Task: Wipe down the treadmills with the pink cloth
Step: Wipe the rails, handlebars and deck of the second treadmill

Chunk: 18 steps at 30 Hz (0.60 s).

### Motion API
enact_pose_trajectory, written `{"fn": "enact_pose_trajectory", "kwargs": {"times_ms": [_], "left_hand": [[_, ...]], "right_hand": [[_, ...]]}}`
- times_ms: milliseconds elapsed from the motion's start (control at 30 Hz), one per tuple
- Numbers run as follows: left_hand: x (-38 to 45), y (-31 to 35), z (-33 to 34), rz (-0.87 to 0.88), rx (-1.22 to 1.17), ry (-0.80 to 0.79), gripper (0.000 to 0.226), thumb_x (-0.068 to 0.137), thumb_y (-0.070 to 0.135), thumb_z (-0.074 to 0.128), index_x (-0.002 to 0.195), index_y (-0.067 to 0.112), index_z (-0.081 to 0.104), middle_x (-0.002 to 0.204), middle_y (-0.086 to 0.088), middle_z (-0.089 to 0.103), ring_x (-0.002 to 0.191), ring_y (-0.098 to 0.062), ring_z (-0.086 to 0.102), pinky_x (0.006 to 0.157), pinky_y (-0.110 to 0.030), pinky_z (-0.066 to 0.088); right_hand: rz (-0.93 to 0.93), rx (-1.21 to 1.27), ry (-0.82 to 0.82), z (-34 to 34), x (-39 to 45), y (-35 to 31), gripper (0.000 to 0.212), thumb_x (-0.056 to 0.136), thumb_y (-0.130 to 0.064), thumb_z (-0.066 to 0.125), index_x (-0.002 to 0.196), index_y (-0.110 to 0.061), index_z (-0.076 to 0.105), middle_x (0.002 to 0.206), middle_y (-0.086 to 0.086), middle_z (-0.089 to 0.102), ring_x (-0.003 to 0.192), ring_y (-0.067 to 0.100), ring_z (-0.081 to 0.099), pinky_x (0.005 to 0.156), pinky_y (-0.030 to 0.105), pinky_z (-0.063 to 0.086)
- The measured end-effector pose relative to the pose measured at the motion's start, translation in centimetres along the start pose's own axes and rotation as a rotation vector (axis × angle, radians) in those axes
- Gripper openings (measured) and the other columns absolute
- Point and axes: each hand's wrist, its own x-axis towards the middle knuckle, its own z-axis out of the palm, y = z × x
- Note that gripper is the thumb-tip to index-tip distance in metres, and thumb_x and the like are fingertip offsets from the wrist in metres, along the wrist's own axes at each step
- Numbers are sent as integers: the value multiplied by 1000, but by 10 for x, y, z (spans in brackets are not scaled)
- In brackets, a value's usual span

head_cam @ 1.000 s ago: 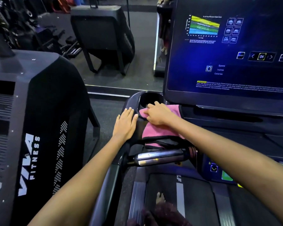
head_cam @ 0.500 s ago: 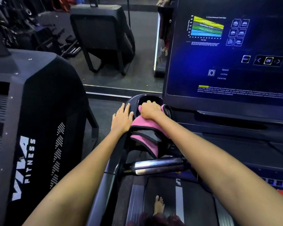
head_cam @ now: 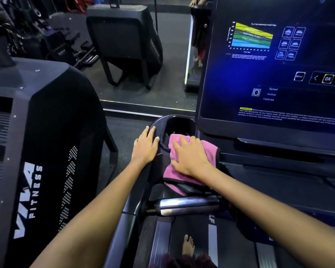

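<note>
Treadmill console (head_cam: 182, 122): right hand (head_cam: 190, 157) flattened, pink cloth (head_cam: 174, 171) spread wider.

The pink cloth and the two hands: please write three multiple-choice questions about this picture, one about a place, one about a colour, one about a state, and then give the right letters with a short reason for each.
1. Where does the pink cloth lie?
A. on the treadmill console beside the cup holder
B. on the floor
C. over the metal handle

2. What colour is the edge trim of the cloth?
A. white
B. black
C. yellow

3. How is the right hand placed?
A. closed in a fist above the screen
B. hanging free at the person's side
C. spread flat, pressing the cloth

Answers:
1 A, the cloth sits on the console surface just below the holder's opening.
2 B, a dark band borders the pink fabric at its right and lower edges.
3 C, the fingers lie straight on top of the cloth, while the left hand rests flat on the console rim.
</note>
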Motion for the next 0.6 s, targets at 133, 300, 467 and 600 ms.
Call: {"fn": "enact_pose_trajectory", "kwargs": {"times_ms": [133,300,467,600], "left_hand": [[-2,-2,1,-12,-14,-7,50,101,33,32,148,19,24,157,-6,17,143,-22,20,114,-48,20],[1,0,-2,-12,-25,-12,50,101,34,31,148,20,23,157,-4,16,143,-22,20,114,-48,19],[-4,-1,-1,-18,-22,-29,50,101,34,31,148,21,23,157,-5,15,143,-21,19,114,-46,19],[-4,-1,-2,-17,-34,-43,50,101,34,29,149,22,21,158,-4,14,143,-21,20,114,-47,19]], "right_hand": [[168,-220,-89,-3,4,-11,43,97,-30,29,125,-6,52,129,26,41,104,32,46,70,34,36],[381,-229,-215,-13,43,-21,45,100,-22,21,130,-3,48,133,28,35,114,39,43,78,37,42],[440,-290,-308,-3,49,-27,51,100,-24,15,133,1,45,130,32,37,107,35,46,61,36,36],[566,-48,-262,2,60,-25,50,102,-26,20,137,7,34,138,29,29,118,39,41,82,38,44]]}}
